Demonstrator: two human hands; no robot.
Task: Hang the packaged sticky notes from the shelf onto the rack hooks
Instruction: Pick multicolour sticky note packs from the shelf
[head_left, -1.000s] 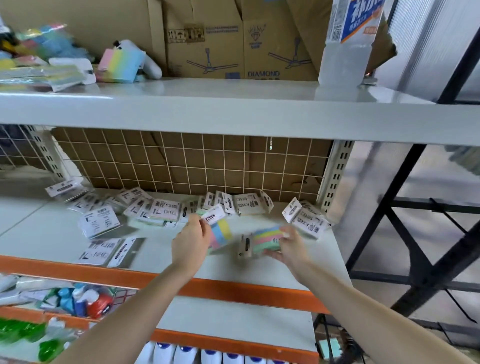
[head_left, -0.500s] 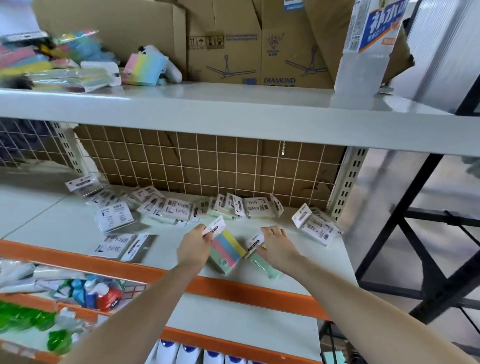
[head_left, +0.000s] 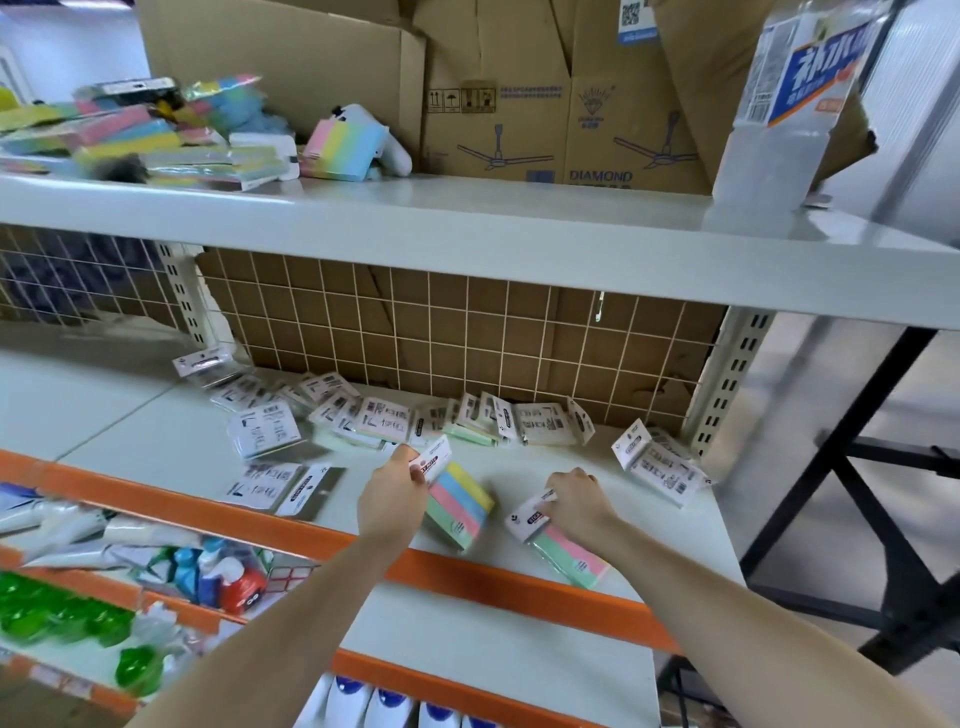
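Head view shows the job barely begun, I'd say: the wire grid (head_left: 467, 332) behind the shelf (head_left: 156, 447) carries one bare hook (head_left: 600, 305) and no packs, while a scatter of packs (head_left: 395, 421) lies mostly label-up along the back. Each hand has one pack. The left hand (head_left: 392, 496) pinches the white header card of a striped pack (head_left: 460, 501), lifted at a tilt, header up and away, long axis running toward the near right. The right hand (head_left: 576, 501) has its fingers curled on the header of a second pack (head_left: 566, 556), low over the shelf's front edge, header pointing left and away, body trailing toward the near right.
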